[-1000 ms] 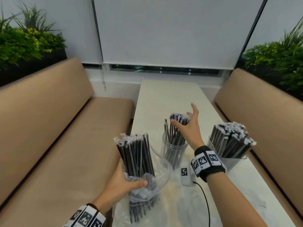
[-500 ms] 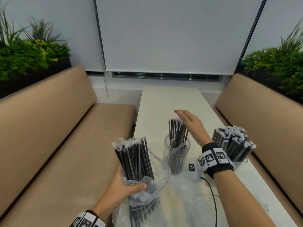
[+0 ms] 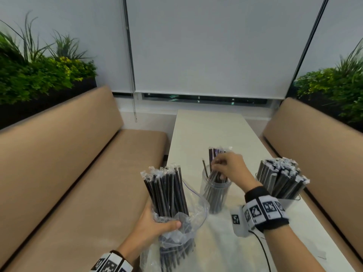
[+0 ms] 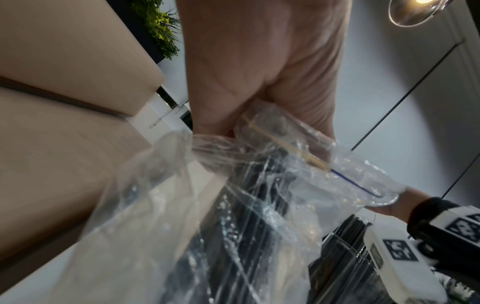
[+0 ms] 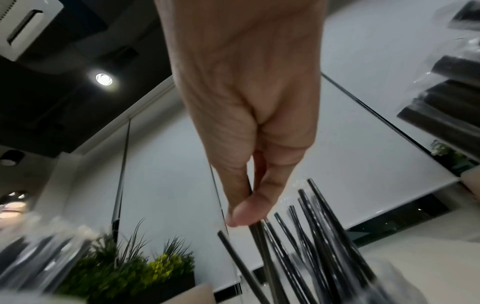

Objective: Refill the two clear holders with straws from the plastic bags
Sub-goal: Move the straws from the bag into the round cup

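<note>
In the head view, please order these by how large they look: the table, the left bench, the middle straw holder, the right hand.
1. Left bench, largest.
2. Table.
3. Middle holder and right hand: they look alike, and the hand hides part of the holder's straws, so I do not rank them.

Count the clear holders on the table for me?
2: one holder mid-table under the right hand, one at the right edge behind that wrist, mostly hidden. None else shows.

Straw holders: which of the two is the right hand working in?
The middle holder, the round one between the bag and the other holder. The right hand pinches straws standing in it; the other holder at the table's right edge is untouched.
</note>
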Motion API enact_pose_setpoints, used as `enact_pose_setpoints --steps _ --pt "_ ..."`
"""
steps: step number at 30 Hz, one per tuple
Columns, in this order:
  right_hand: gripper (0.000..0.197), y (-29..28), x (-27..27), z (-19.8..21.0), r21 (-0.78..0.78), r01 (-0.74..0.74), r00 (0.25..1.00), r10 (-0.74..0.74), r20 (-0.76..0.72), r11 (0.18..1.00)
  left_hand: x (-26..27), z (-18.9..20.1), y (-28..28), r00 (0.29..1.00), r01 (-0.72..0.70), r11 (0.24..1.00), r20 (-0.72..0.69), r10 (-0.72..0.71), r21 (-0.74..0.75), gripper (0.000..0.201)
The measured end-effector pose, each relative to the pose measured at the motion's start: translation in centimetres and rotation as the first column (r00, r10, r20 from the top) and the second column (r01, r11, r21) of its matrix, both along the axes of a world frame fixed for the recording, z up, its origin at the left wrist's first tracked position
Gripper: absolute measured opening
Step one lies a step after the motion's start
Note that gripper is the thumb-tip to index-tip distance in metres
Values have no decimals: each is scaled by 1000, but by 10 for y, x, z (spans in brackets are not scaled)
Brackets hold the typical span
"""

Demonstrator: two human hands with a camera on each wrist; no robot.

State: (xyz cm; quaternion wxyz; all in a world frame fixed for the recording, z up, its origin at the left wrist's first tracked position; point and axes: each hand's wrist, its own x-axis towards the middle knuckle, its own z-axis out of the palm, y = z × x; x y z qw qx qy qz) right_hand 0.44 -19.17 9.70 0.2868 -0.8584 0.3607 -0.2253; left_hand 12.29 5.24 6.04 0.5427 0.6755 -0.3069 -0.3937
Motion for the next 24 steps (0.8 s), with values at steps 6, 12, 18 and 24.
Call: enact_pose_setpoints --steps 6,12,18,24 --pt "44 -13 16 31 62 26 999 -25 -19 998 -5 -2 2 999 42 997 29 -41 -70 101" --pt "30 49 -12 33 -169 43 983 -11 186 985 1 -14 -2 994 94 989 58 -87 -114 81" --pt "64 124 -22 -19 326 -244 954 165 251 913 -7 -23 -4 982 182 976 76 -174 -119 76" --pt "16 128 -41 -19 337 -245 942 141 306 909 -17 -39 4 985 175 979 20 -174 -109 67"
